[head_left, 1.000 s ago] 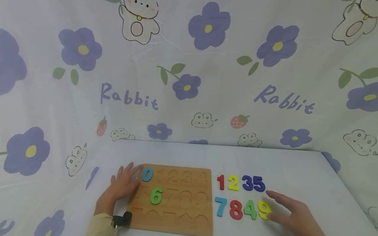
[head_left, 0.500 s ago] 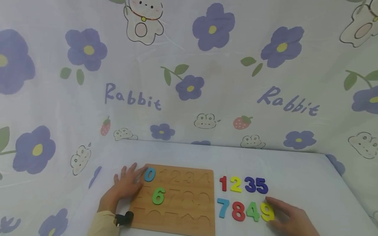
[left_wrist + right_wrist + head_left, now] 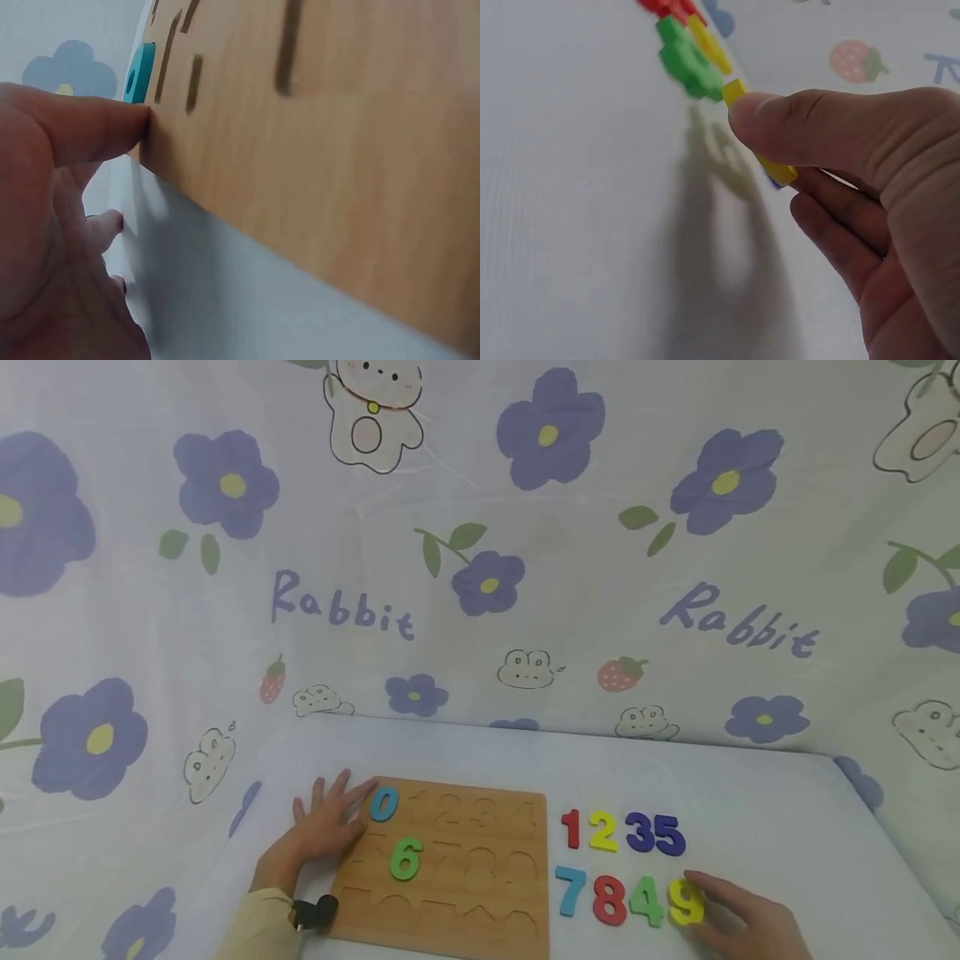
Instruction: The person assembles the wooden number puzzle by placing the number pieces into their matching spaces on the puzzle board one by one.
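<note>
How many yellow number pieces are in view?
2. The flat yellow numeral 2 lies on the white table, between the flat red numeral 1 and the flat purple numeral 3; the flat yellow numeral 9 is pinched in the person's right hand.

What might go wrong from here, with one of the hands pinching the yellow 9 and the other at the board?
1. The right hand pinches the yellow 9 close beside the green 4, so a sideways move might nudge the 4.
2. The left hand touches the edge of the wooden board next to the blue 0; a push there could shift the board or bump the 0.
</note>
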A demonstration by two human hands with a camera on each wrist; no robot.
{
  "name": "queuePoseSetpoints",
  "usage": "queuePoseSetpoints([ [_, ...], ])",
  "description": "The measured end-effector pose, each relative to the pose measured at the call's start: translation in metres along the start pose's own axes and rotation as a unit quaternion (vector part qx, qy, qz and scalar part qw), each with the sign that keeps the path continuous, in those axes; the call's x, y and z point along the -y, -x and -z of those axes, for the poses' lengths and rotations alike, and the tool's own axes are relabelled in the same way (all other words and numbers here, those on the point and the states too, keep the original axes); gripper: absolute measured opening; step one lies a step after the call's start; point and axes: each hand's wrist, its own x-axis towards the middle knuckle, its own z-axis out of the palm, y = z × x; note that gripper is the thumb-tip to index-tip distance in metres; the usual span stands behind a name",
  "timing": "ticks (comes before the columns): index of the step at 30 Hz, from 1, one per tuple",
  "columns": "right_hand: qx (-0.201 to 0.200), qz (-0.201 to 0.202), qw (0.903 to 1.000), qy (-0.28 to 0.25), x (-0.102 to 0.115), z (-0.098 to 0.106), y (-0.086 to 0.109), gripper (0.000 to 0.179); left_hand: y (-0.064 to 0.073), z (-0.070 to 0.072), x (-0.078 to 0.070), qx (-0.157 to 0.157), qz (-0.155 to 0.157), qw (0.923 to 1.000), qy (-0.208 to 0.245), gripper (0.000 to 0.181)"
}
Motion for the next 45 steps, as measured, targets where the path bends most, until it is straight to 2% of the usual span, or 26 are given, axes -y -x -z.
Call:
queuePoseSetpoints([
  [4,-0.003,0.007,1.0,-0.001,0.015,0.007,0.009,0.079,0.002,-0.002,0.004,0.001,-0.012,0.9997,0.019,0.067],
  [11,-0.071,0.098,0.9914,0.05,0.057,0.019,0.029,0.072,0.006,0.003,0.001,0.007,-0.021,0.9989,0.041,0.066],
  [16,-0.087,0.119,0.9883,0.04,0.089,0.023,0.034,0.068,0.003,0.002,0.001,0.01,-0.015,0.9993,0.033,0.067],
  [23,-0.095,0.167,0.9814,0.007,0.122,0.021,0.035,0.062,-0.002,-0.007,0.009,0.008,-0.003,0.9999,0.015,0.067],
  [33,-0.08,0.195,0.9766,-0.039,0.154,0.002,0.029,0.056,0.0,-0.007,0.012,0.008,-0.003,0.9998,0.019,0.067],
  [45,-0.059,0.204,0.9755,-0.06,0.171,-0.039,0.009,0.056,-0.001,-0.009,0.013,0.001,-0.006,0.9998,0.021,0.066],
])
